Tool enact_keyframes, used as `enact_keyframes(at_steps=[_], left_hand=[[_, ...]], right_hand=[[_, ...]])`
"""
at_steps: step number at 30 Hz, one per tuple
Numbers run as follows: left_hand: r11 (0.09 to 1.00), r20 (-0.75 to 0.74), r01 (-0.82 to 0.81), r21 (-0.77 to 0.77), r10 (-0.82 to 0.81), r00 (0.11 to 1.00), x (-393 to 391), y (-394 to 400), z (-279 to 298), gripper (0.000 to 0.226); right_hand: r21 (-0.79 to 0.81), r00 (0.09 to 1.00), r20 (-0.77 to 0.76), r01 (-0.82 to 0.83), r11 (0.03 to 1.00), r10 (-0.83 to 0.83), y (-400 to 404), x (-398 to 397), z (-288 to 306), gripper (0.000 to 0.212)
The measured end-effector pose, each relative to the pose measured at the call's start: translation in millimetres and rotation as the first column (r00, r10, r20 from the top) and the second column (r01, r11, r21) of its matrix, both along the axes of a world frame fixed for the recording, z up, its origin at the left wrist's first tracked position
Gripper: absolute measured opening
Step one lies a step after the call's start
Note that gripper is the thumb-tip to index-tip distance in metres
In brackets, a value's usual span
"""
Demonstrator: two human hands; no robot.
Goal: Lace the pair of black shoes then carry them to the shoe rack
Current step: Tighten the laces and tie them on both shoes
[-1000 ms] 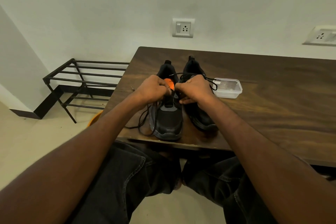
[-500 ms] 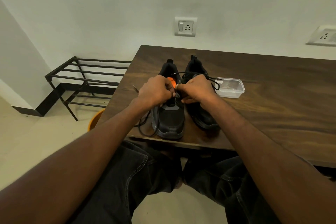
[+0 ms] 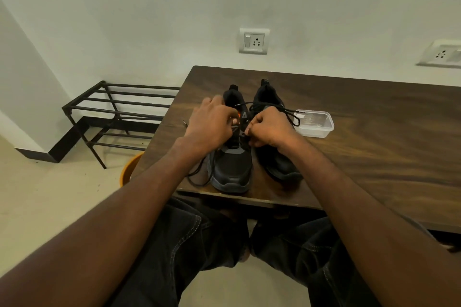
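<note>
Two black shoes stand side by side at the near left corner of the dark wooden table (image 3: 374, 132), toes toward me. The left shoe (image 3: 232, 169) has an orange tongue and a loose black lace (image 3: 197, 177) trailing off its left side. My left hand (image 3: 212, 124) pinches the lace at the eyelets of this shoe. My right hand (image 3: 269, 129) is curled over the same shoe's right eyelets and pinches the lace there. The right shoe (image 3: 279, 164) sits partly behind my right hand, its lace looping toward the back. The black metal shoe rack (image 3: 119, 112) stands on the floor left of the table.
A clear plastic lidded box (image 3: 314, 124) lies on the table right of the shoes. An orange bucket rim (image 3: 129, 169) shows under the table's left edge. Wall sockets (image 3: 254, 41) are above the table. My legs in dark jeans are below the table edge.
My left hand has shifted slightly up and left along the shoe, its fingers spreading more. My right hand stays curled at the eyelets. The shoes have not moved.
</note>
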State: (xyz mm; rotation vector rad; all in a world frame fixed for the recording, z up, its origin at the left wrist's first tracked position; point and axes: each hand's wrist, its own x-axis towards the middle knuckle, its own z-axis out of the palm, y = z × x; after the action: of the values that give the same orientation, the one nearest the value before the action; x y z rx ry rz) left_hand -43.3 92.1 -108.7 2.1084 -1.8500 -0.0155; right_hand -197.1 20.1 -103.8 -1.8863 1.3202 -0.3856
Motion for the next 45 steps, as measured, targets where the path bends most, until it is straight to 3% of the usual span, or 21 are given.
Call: enact_keyframes(at_steps=[2, 4, 6, 8, 9, 11, 13, 15, 17, 19, 21, 24, 26, 28, 30, 32, 35, 37, 41, 45], left_hand=[[0.999, 0.004, -0.026, 0.032, 0.026, 1.000, 2.6, -0.2, 4.2, 0.025], [0.998, -0.057, -0.011, 0.063, 0.014, 0.998, 5.2, -1.6, 6.2, 0.022], [0.998, -0.083, 0.004, 0.062, 0.001, 0.997, 8.2, -2.4, 6.2, 0.021], [0.996, -0.133, 0.025, 0.084, -0.013, 0.991, 11.5, -4.3, 5.0, 0.022], [0.994, -0.151, 0.036, 0.103, -0.020, 0.988, 13.0, -4.9, 4.3, 0.022], [0.991, -0.175, 0.051, 0.127, -0.028, 0.984, 15.0, -5.9, 4.5, 0.019], [0.989, -0.186, 0.060, 0.132, -0.035, 0.982, 17.0, -7.8, 3.7, 0.017], [0.988, -0.183, 0.064, 0.139, -0.038, 0.982, 16.0, -8.8, 3.4, 0.018], [0.990, -0.175, 0.058, 0.131, -0.035, 0.984, 16.5, -9.0, 2.5, 0.020], [0.991, -0.172, 0.062, 0.123, -0.040, 0.984, 17.7, -8.4, 2.1, 0.019], [0.989, -0.182, 0.070, 0.132, -0.045, 0.982, 18.0, -6.7, 2.8, 0.018], [0.988, -0.212, 0.080, 0.131, -0.051, 0.976, 21.2, -6.8, 4.6, 0.017], [0.987, -0.223, 0.091, 0.130, -0.060, 0.973, 22.4, -6.1, 5.2, 0.016], [0.987, -0.230, 0.101, 0.127, -0.069, 0.971, 22.7, -5.9, 5.2, 0.014], [0.986, -0.231, 0.107, 0.125, -0.076, 0.970, 22.0, -6.0, 5.7, 0.013], [0.985, -0.233, 0.110, 0.132, -0.077, 0.969, 22.4, -6.2, 6.0, 0.014], [0.984, -0.219, 0.114, 0.136, -0.082, 0.972, 21.9, -6.5, 5.4, 0.014], [0.983, -0.229, 0.120, 0.137, -0.086, 0.970, 22.6, -6.5, 3.9, 0.014], [0.978, -0.249, 0.152, 0.142, -0.113, 0.962, 23.8, -5.6, 4.2, 0.014], [0.970, -0.334, 0.186, 0.157, -0.125, 0.934, 24.2, -4.3, 6.7, 0.014]], right_hand=[[0.019, 0.999, -0.011, 0.033, 0.999, -0.032, -3.3, -7.4, 6.9, 0.008], [-0.044, 0.974, 0.076, 0.219, 0.975, -0.215, -12.6, -21.6, 18.5, 0.015], [-0.304, 0.883, 0.140, 0.468, 0.830, -0.447, -24.4, -41.6, 33.8, 0.022], [-0.542, 0.840, 0.145, 0.510, 0.668, -0.524, -25.7, -60.1, 44.3, 0.015], [-0.595, 0.861, 0.135, 0.466, 0.654, -0.491, -23.4, -63.8, 46.1, 0.013], [-0.606, 0.938, 0.068, 0.310, 0.732, -0.341, -14.4, -57.3, 42.3, 0.026], [-0.512, 0.987, -0.079, 0.078, 0.855, -0.137, -0.3, -37.3, 29.7, 0.029], [-0.353, 0.972, -0.231, -0.125, 0.927, 0.043, 9.9, -14.1, 15.2, 0.026], [-0.275, 0.938, -0.321, -0.228, 0.934, 0.134, 16.4, 2.7, 7.3, 0.021], [-0.271, 0.938, -0.308, -0.248, 0.930, 0.161, 16.3, 7.2, 4.0, 0.012], [-0.335, 0.962, -0.259, -0.170, 0.927, 0.083, 11.2, 1.2, 4.7, 0.002], [-0.530, 0.954, 0.000, 0.255, 0.809, -0.300, -4.2, -23.4, 17.5, 0.007], [-0.614, 0.902, 0.119, 0.396, 0.683, -0.416, -12.3, -41.1, 31.4, 0.012], [-0.675, 0.932, 0.074, 0.310, 0.670, -0.356, -13.7, -46.9, 36.1, 0.022], [-0.660, 0.976, -0.040, 0.135, 0.739, -0.214, -2.8, -37.3, 31.5, 0.032], [-0.570, 0.981, -0.186, -0.059, 0.819, -0.058, 11.8, -18.8, 19.0, 0.031], [-0.393, 0.914, -0.393, -0.265, 0.881, 0.100, 22.5, 1.4, 1.1, 0.021], [-0.357, 0.921, -0.377, -0.240, 0.903, 0.096, 18.8, 0.4, -0.6, 0.012], [-0.470, 0.963, -0.229, 0.020, 0.882, -0.144, 4.5, -19.6, 11.9, 0.008], [-0.466, 0.965, -0.261, -0.093, 0.880, -0.036, 9.1, -19.3, 13.1, 0.016]])
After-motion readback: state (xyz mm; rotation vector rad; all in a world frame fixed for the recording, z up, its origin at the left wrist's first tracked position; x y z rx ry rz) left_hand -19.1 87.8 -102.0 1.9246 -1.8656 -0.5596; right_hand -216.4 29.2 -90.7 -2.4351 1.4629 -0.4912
